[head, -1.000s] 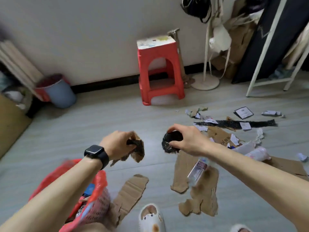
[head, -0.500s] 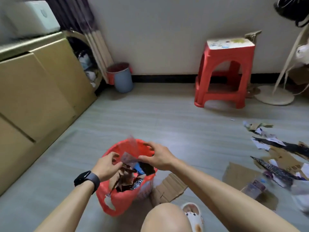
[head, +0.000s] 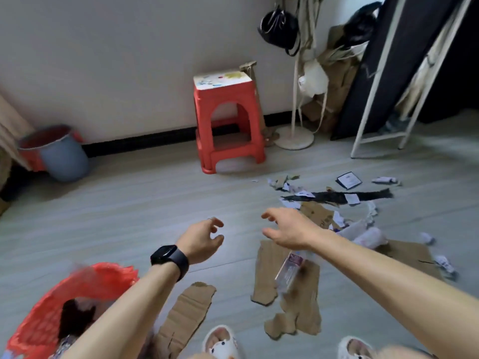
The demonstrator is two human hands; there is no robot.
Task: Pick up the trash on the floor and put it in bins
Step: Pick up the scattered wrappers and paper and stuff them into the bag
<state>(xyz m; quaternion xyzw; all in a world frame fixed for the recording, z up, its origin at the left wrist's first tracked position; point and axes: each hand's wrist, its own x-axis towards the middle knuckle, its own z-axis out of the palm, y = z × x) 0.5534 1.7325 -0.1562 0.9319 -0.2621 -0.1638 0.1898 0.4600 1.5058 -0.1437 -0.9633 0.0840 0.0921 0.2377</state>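
Observation:
Both of my hands hang above the grey floor and hold nothing. My left hand (head: 202, 240), with a black watch on its wrist, has loosely curled fingers. My right hand (head: 287, 229) reaches forward with spread fingers, above a torn brown cardboard piece (head: 293, 301) and a clear plastic bottle (head: 289, 270) lying on it. A red mesh bin (head: 46, 312) with trash inside stands at the lower left. Another cardboard strip (head: 185, 317) lies beside it. To the right lie paper scraps (head: 287, 186), a long black strip (head: 337, 196) and more cardboard (head: 317, 215).
A red plastic stool (head: 228, 125) stands by the wall. A blue bucket with a red liner (head: 59, 151) sits at the far left. A white stand base (head: 294, 137) and a leaning white frame (head: 375, 99) are at the right. My slippers (head: 221, 342) show at the bottom.
Half a second ago both hands were over the red bin with trash; now they are empty and out over the floor, and the view has turned right toward the litter.

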